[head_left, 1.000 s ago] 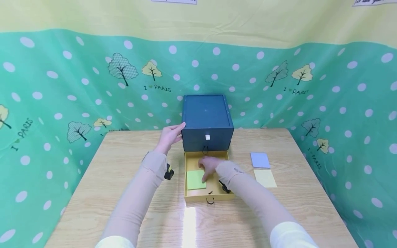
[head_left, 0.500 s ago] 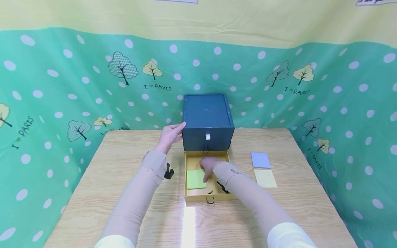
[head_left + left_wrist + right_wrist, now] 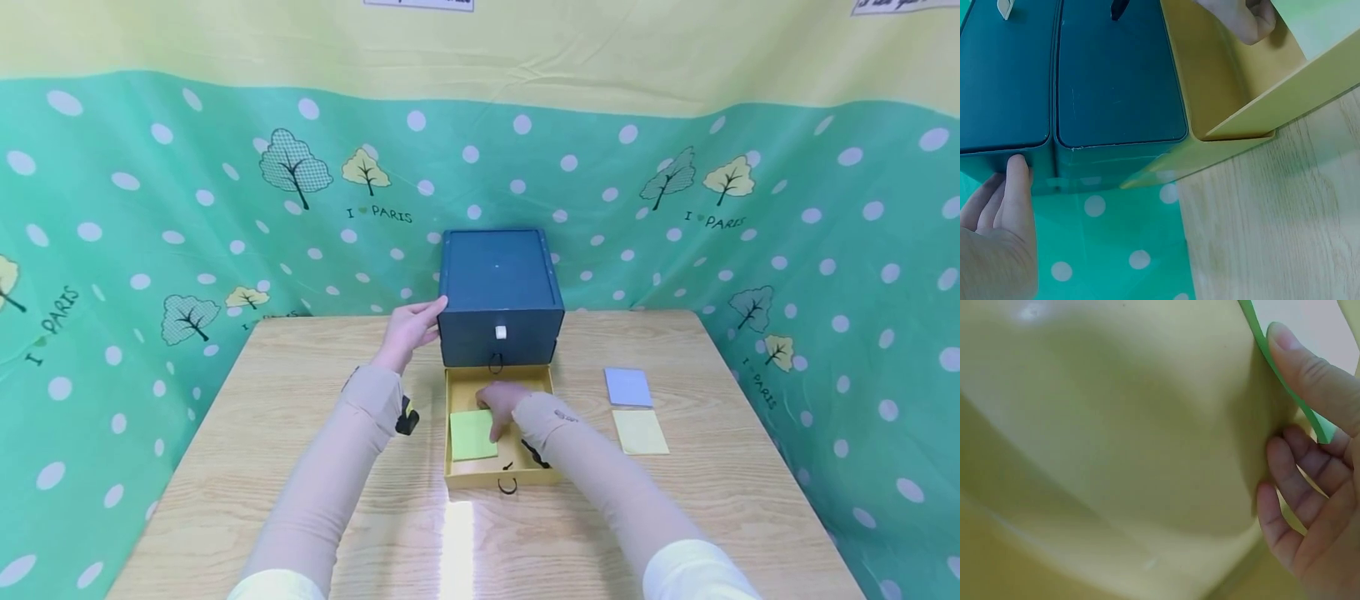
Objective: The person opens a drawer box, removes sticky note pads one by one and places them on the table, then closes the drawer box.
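Observation:
In the head view, a dark blue drawer box (image 3: 497,271) stands at the back of the table, its lower yellow drawer (image 3: 480,481) pulled out. My left hand (image 3: 408,331) rests against the box's left side, thumb at the front corner; in the left wrist view the fingers (image 3: 1017,187) look straight. Inside the drawer, a green sticky note pad (image 3: 471,437) lies at the front left. At its right and far edges, my right hand (image 3: 502,402) grips the pad. The right wrist view shows the thumb (image 3: 1310,372) on the pad's edge and the index finger partly hidden behind its corner.
To the right of the drawer, a blue-violet note pad (image 3: 628,387) and a pale yellow note pad (image 3: 641,432) lie on the wooden table (image 3: 315,467). The upper drawer has a white pull tab (image 3: 501,332). A green dotted curtain (image 3: 360,250) hangs behind and along both sides.
My right hand has shifted only slightly about the green pad, which stays in the same part of the drawer. The left hand stays on the box's side.

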Demonstrator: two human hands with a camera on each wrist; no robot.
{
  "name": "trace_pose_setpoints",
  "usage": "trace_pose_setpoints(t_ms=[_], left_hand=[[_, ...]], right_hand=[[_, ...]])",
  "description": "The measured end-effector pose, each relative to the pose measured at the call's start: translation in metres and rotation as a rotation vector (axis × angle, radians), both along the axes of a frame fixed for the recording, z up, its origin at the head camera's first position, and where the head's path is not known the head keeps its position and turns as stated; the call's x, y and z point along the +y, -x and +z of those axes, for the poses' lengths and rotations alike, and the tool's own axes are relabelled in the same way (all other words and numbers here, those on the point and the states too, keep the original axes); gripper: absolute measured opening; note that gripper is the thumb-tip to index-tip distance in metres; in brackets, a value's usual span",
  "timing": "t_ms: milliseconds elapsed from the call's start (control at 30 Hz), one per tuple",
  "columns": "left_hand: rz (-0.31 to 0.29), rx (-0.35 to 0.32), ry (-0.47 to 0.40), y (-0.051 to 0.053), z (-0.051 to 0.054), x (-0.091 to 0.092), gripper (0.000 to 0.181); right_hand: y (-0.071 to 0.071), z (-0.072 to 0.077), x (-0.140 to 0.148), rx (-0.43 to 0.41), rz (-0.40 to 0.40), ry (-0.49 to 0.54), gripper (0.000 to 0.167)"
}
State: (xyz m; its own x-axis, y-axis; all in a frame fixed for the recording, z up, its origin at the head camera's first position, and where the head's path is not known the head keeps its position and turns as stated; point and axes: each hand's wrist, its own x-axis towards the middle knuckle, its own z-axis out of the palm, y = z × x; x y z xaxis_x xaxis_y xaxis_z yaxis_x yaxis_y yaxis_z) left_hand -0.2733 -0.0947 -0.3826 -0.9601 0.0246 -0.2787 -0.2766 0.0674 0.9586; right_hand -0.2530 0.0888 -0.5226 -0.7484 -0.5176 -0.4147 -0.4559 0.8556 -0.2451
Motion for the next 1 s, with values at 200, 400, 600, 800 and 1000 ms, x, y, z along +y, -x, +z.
trace_pose_setpoints(t_ms=[200,400,600,800,1000], left_hand=[[-0.004,0.001,0.007,0.001,-0.001,0.0,0.055],[-0.001,0.0,0.014,0.001,0.0,-0.001,0.056],[0.003,-0.01,0.02,0.001,-0.002,-0.001,0.057],[0.01,-0.02,0.014,0.003,-0.004,-0.001,0.057],[0.01,-0.017,0.008,0.003,-0.002,-0.001,0.057]], right_hand=[[-0.001,0.002,0.0,-0.038,-0.003,0.077,0.05],[-0.005,0.009,-0.001,-0.064,-0.028,0.088,0.045],[-0.009,0.018,-0.002,-0.072,-0.047,0.04,0.044],[-0.009,0.023,0.001,-0.117,-0.069,0.105,0.03],[-0.004,0.023,0.008,-0.197,-0.09,0.205,0.046]])
